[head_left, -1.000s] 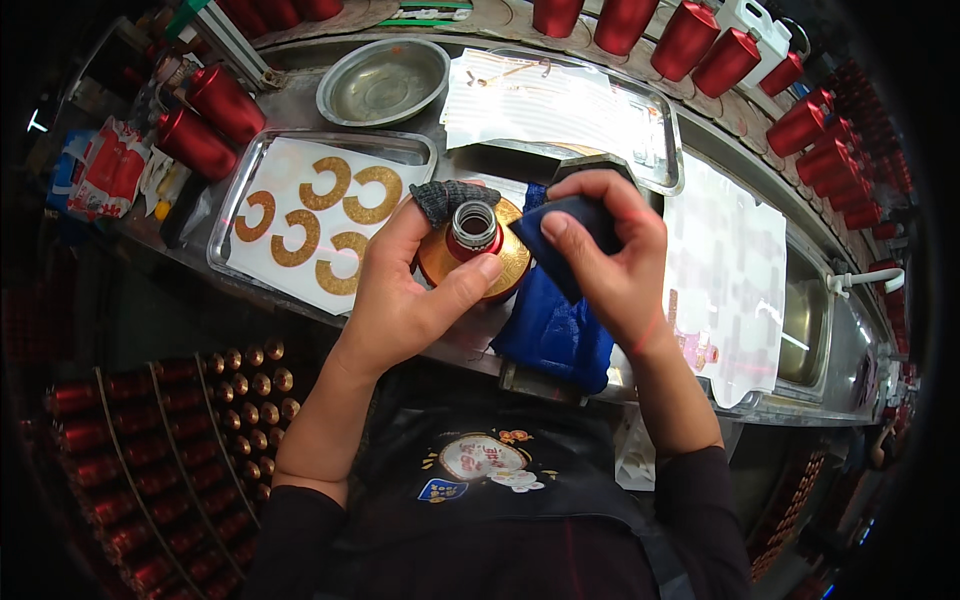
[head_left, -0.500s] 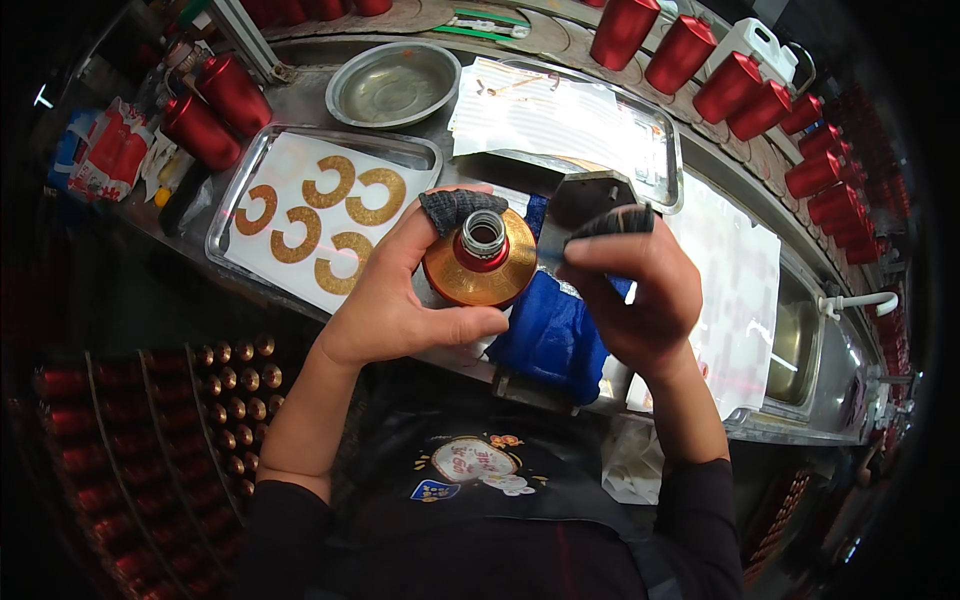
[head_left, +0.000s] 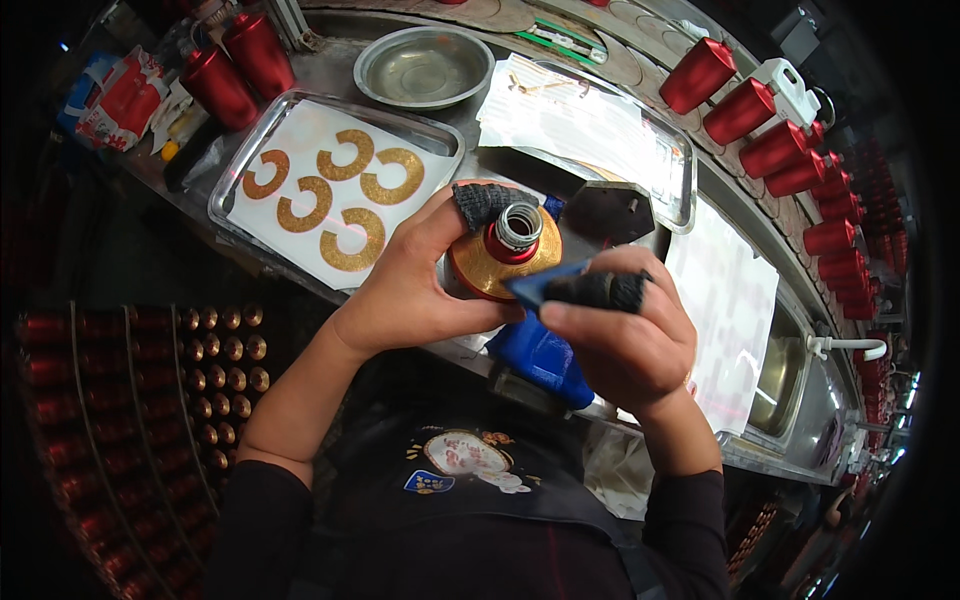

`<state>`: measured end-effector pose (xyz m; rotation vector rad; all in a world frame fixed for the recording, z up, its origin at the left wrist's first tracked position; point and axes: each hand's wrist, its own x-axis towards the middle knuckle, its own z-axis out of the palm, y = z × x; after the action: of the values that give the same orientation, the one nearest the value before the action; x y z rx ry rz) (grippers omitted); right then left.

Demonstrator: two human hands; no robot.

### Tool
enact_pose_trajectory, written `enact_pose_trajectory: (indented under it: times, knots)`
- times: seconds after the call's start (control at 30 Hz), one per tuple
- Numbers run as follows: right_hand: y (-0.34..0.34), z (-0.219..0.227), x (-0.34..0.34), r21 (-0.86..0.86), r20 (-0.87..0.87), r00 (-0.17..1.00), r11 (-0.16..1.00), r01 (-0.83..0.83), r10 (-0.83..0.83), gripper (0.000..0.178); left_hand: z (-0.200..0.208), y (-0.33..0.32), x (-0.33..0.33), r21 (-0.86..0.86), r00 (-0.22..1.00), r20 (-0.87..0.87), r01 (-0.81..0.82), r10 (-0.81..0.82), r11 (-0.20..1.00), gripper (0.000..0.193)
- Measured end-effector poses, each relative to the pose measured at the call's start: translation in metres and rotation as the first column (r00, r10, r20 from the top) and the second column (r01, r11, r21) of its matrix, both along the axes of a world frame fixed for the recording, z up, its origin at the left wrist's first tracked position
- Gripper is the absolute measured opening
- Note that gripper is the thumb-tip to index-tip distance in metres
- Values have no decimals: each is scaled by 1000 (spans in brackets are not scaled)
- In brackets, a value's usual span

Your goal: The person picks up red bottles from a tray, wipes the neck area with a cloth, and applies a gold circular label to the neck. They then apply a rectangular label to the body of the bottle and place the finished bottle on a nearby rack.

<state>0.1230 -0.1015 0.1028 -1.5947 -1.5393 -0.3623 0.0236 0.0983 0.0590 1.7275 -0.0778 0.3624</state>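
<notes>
My left hand (head_left: 405,285) is wrapped around a red metal bottle (head_left: 480,262), its threaded silver neck pointing up toward me. A gold ring-shaped label covers the bottle's shoulder. Between the fingers of my right hand (head_left: 640,345) is a flat blue scraper (head_left: 538,284), whose edge touches or nearly touches the gold shoulder at its near right side. Dark fabric finger covers sit on a finger of each hand. Under the bottle lies a blue cloth (head_left: 545,362), partly hidden by my hands. The bottle's lower body is out of sight.
Left, a metal tray (head_left: 222,200) bears a white sheet with several gold C-shaped labels (head_left: 352,240). A steel basin (head_left: 425,68) and another tray with papers (head_left: 555,110) stand behind. Red bottles (head_left: 740,110) line the conveyor. A sink (head_left: 785,385) is right; racked bottles (head_left: 110,400) lower left.
My right hand has brought the blue scraper left and nearer, onto or close to the gold shoulder. The bottle sits slightly farther right in view, and the whole view has shifted.
</notes>
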Motion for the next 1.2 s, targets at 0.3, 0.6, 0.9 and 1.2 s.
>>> enact_pose_trajectory:
  times: [0.3, 0.6, 0.9, 1.2]
  knots:
    - [6, -1, -13, -52, 117, 992, 998, -40, 46, 27, -11, -28, -4, 231, 910, 237, -393, 340, 890, 67]
    - [10, -2, -24, 4, 29, 999, 999, 45, -45, 28, -29, -40, -4, 263, 806, 335, -578, 488, 773, 71]
    - [9, 6, -18, 8, 75, 988, 991, 136, -137, 30, -19, -31, -6, 168, 833, 318, -520, 454, 837, 76]
    - [18, -4, -28, -10, 36, 993, 994, 109, -108, 30, -18, -19, -5, 247, 910, 287, -373, 301, 894, 65]
